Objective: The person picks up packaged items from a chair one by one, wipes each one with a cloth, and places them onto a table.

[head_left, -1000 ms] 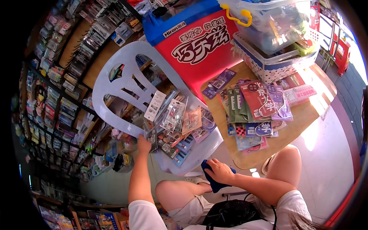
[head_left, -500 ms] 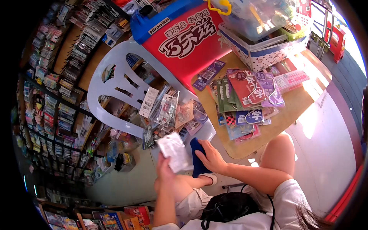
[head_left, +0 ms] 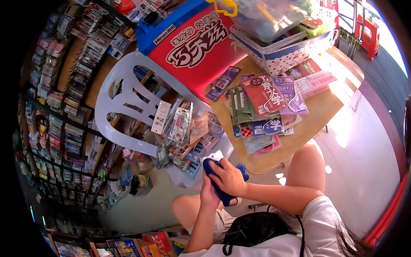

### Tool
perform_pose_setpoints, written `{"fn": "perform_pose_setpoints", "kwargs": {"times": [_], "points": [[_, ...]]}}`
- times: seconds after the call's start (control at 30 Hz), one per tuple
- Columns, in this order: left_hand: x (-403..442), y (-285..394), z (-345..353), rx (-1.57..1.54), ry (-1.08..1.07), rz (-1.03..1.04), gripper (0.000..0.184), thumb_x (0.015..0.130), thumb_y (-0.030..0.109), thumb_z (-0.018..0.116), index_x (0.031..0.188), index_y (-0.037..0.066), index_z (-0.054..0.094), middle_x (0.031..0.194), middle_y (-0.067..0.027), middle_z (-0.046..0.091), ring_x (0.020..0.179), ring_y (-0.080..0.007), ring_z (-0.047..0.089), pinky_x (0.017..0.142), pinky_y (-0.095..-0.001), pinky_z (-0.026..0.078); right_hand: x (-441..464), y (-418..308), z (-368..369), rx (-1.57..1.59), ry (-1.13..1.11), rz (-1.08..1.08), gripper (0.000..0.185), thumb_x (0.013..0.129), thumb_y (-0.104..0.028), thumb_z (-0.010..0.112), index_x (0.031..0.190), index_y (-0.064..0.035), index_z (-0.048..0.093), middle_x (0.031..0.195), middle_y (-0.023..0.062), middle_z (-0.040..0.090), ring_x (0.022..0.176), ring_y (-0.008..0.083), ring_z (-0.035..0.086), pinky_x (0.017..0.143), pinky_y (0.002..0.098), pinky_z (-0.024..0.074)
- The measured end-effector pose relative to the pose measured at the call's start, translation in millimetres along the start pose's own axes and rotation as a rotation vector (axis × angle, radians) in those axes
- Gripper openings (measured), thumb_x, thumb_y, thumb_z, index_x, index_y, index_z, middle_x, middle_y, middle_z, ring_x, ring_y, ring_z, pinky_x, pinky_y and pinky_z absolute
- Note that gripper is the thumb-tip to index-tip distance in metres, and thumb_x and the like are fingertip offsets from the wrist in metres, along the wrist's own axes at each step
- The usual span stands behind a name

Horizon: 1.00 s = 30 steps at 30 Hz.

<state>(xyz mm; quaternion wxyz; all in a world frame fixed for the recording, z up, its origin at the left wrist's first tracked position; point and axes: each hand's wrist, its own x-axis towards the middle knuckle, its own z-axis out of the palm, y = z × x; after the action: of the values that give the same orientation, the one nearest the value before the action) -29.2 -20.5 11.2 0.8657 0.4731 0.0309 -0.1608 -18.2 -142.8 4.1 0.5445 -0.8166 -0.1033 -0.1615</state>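
Leftmost, dark-framed display shelves (head_left: 55, 137) are holding rows of small packaged goods. Beside them a pale blue-grey plastic chair (head_left: 132, 144) is standing, its seat carrying a loose heap of clear-fronted packets (head_left: 182, 124).

Just in front of that seat, above the lap, the left hand (head_left: 208, 196) is gripping a flat, whitish packet (head_left: 215, 156) from its near end; its fingertips are hidden. Only the packet's far end is showing, poking out past a soft, navy blue cloth (head_left: 209, 166). The right hand (head_left: 231, 179) is lying over the cloth with fingers slightly parted, pressing it against the packet, and a bunched tail of fabric is sticking out beyond that hand. Both hands are meeting around the pair.

The packet is seeming light and thin, probably smooth and a little slippery, so its edges or near end are offering the safest hold; hard pressure might be creasing it. The cloth is looking limp and grippy, best held bunched under the palm.

Farther right, a light brown wooden worktop (head_left: 308, 115) is bearing an overlapping pile of red, green and purple packets (head_left: 261, 96), and behind them a white patterned basket (head_left: 278, 62) is supporting a clear plastic tub (head_left: 265, 21).
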Motion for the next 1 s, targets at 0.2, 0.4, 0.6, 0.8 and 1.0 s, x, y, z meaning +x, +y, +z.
{"fn": "perform_pose_setpoints", "kwargs": {"times": [0.2,0.4,0.6,0.8,1.0], "points": [[-23,-1,-11,0.135,0.045,-0.024,0.064,0.086,-0.004,0.04,0.143,0.013,0.019,0.142,-0.0127,0.031,0.129,-0.0289,0.034,0.105,-0.0423,0.03,18,53,20,0.351,0.001,0.402,0.034,0.085,-0.022,0.056,0.111,0.0005,0.059,0.098,0.0176,0.057,0.079,0.0229,0.059,0.067,0.032,0.0466],[-16,11,-20,0.429,0.125,0.115,0.064,0.086,-0.001,0.047,0.143,0.006,0.018,0.137,-0.0131,0.038,0.123,-0.025,0.041,0.101,-0.0364,0.035,11,42,26,1.224,-0.306,0.871,0.032,0.088,-0.024,0.052,0.108,-0.0002,0.059,0.085,0.0066,0.063,0.065,0.0117,0.057,0.057,0.0268,0.0476],[-10,-16,3,0.089,0.08,0.091,0.059,0.096,0.042,0.035,0.141,0.006,0.021,0.141,-0.0087,0.032,0.127,-0.0214,0.035,0.103,-0.0348,0.032,-7,27,23,0.372,-0.103,0.16,0.038,0.089,-0.027,0.052,0.12,-0.0056,0.053,0.109,0.0182,0.054,0.091,0.0295,0.059,0.074,0.0356,0.0484],[11,9,9,-0.143,0.132,0.042,0.084,0.086,0.069,0.021,0.131,0.0,0.037,0.128,-0.0204,0.046,0.118,-0.0352,0.045,0.1,-0.0414,0.036,-17,3,2,0.096,-0.124,-0.387,0.038,0.081,-0.025,0.061,0.116,-0.0117,0.057,0.087,0.0117,0.045,0.079,0.0292,0.055,0.064,0.0364,0.0471],[-3,-11,1,0.029,0.141,-0.114,0.061,0.094,0.052,0.029,0.135,0.008,0.033,0.136,-0.0127,0.04,0.124,-0.0286,0.041,0.103,-0.0418,0.033,-4,3,-9,-0.001,-0.059,-0.063,0.038,0.08,-0.025,0.062,0.117,-0.0161,0.058,0.09,0.012,0.047,0.081,0.0298,0.055,0.069,0.037,0.0461]]}}
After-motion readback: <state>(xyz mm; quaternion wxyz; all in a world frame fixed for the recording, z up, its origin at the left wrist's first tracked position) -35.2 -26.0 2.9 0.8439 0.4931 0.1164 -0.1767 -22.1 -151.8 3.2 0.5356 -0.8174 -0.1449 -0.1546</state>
